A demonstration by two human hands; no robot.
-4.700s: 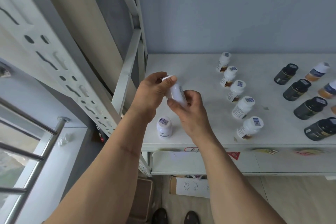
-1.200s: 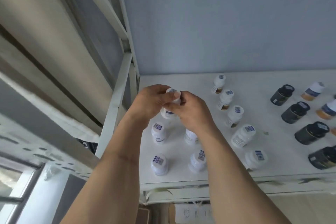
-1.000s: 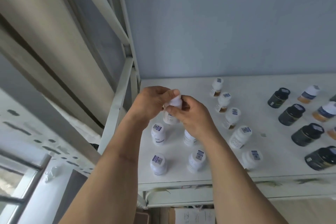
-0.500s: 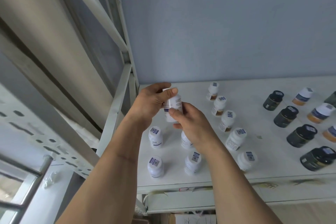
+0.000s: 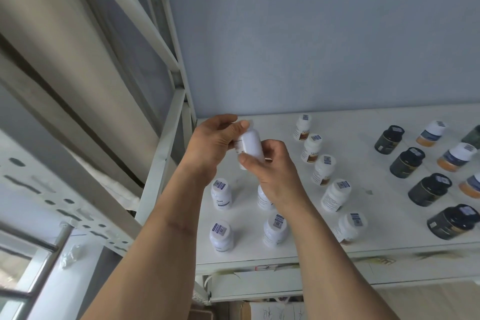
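A small white bottle (image 5: 251, 143) is held tilted above the white shelf (image 5: 368, 236). My left hand (image 5: 211, 145) grips its upper end, thumb on the cap. My right hand (image 5: 270, 166) holds its lower part from below, thumb across the front. Under my hands stand several white bottles with barcode stickers on their caps: one (image 5: 220, 194) at the left, one (image 5: 262, 198) partly hidden by my right wrist, and two nearer the front edge (image 5: 220, 236) (image 5: 275, 228).
A diagonal row of white bottles with brown labels (image 5: 315, 146) runs to the right of my hands. Dark jars (image 5: 430, 189) and orange-bottomed bottles (image 5: 455, 157) stand at the far right. A metal rack post (image 5: 161, 153) rises at the left; a blue wall lies behind.
The bottle has come up from among the standing bottles and turned in my hands. It now tilts with its plain white side toward me.
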